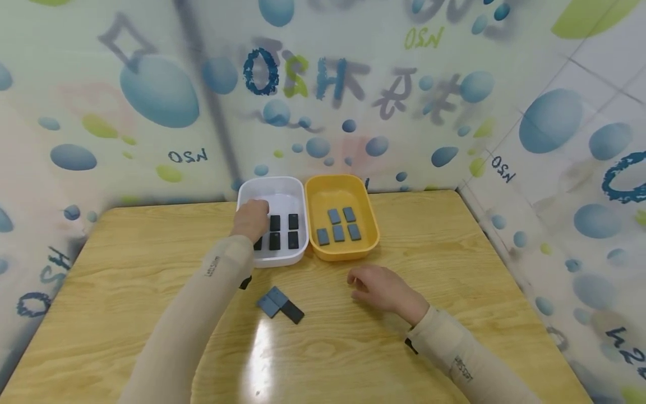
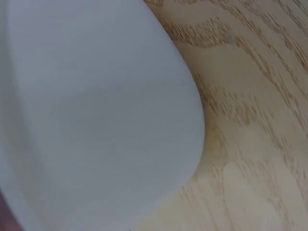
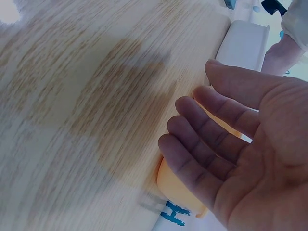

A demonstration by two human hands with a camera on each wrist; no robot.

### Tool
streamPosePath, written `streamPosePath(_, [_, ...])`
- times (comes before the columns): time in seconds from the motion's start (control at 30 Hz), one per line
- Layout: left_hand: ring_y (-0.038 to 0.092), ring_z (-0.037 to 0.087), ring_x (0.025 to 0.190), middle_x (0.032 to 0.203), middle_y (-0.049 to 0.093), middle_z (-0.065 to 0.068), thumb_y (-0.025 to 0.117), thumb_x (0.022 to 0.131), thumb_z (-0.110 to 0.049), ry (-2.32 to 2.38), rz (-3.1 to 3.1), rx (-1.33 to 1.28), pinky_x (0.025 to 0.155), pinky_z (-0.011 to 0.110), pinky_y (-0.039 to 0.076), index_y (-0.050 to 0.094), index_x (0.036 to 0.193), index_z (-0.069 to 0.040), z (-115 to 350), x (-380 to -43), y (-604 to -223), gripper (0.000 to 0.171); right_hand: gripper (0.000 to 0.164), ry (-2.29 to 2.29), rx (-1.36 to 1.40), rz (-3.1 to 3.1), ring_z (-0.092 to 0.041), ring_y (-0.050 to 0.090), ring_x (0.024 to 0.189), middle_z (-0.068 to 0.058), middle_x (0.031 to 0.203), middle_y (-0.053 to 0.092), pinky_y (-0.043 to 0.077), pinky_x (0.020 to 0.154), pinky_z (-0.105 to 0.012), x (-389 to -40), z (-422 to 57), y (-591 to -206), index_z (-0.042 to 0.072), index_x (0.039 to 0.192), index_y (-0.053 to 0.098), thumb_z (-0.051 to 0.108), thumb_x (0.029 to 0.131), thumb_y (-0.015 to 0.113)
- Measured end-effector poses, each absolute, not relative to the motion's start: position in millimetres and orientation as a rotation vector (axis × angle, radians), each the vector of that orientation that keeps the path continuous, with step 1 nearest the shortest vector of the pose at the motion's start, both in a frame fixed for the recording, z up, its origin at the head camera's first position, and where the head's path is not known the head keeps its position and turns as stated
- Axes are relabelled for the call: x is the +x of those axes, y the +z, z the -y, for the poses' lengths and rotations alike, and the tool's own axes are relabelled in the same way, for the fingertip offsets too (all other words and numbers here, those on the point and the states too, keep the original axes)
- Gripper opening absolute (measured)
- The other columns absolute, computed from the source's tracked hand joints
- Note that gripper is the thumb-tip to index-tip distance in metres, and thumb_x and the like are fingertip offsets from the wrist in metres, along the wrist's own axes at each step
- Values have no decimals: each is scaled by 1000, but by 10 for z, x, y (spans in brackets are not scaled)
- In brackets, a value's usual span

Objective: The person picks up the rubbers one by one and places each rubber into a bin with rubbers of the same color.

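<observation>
My left hand (image 1: 250, 217) reaches over the left part of the white tray (image 1: 275, 262), which holds several flat black rectangular pieces (image 1: 275, 241). Its fingers point down into the tray and are hidden, so whether they grip a piece does not show. In the left wrist view the tray's white outer wall (image 2: 110, 120) fills much of the picture. My right hand (image 1: 382, 287) hovers near the yellow tray's front edge; the right wrist view shows its fingers (image 3: 211, 139) loosely bent with nothing in them. Several grey-blue pieces (image 1: 338, 233) lie in the yellow tray (image 1: 343, 255).
On the table (image 1: 353, 359), before the white tray, lie two grey-blue pieces (image 1: 269, 306) and a black piece (image 1: 292, 312), touching one another. A patterned wall (image 1: 323, 123) stands directly behind both trays, and another wall runs along the right side.
</observation>
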State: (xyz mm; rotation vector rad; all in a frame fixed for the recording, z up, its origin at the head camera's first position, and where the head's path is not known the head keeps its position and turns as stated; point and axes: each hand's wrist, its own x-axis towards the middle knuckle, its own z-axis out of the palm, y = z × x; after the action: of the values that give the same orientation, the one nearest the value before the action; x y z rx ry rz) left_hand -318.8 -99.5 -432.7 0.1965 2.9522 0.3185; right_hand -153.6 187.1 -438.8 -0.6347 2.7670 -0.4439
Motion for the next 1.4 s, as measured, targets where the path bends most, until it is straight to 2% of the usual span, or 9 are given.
streamPosePath(0.17, [63,30,85,98,68,18,53,94,-5,284,-2974,190,81,45,56,64,104,0,990,-3207,-4390,15,19,-454,-617,-2753,-12,57,82,-2,93,66,51,74,-35,-1546,-1869,-4387,11,105,66,21,90,69])
streamPosePath(0.33, [63,29,82,96,68,18,53,95,-7,262,-2962,173,77,43,57,63,105,1,977,-3198,-4400,16,19,-447,-611,-2751,-11,56,81,-2,92,65,50,74,-34,-1545,-1869,-4388,11,105,67,21,89,70])
streamPosePath(0.83, [62,30,89,102,64,20,54,95,-7,243,-2962,172,86,45,56,60,112,2,980,-3147,-4350,20,19,-456,-613,-2754,-11,56,80,-1,91,65,49,73,-34,-1523,-1875,-4384,12,105,66,22,89,70])
streamPosePath(1.07, [62,30,89,101,64,20,55,94,-6,243,-2990,214,83,44,56,62,109,3,1011,-3104,-4255,19,19,-455,-615,-2760,-11,57,80,1,90,65,50,74,-34,-1511,-1866,-4385,13,105,67,22,89,70])
streamPosePath(1.4, [60,33,104,120,60,22,52,94,-5,342,-2958,152,97,49,51,59,125,2,1055,-3044,-4117,32,19,-442,-663,-2767,-13,60,84,0,92,66,52,76,-35,-1491,-1845,-4382,11,105,67,20,89,70])
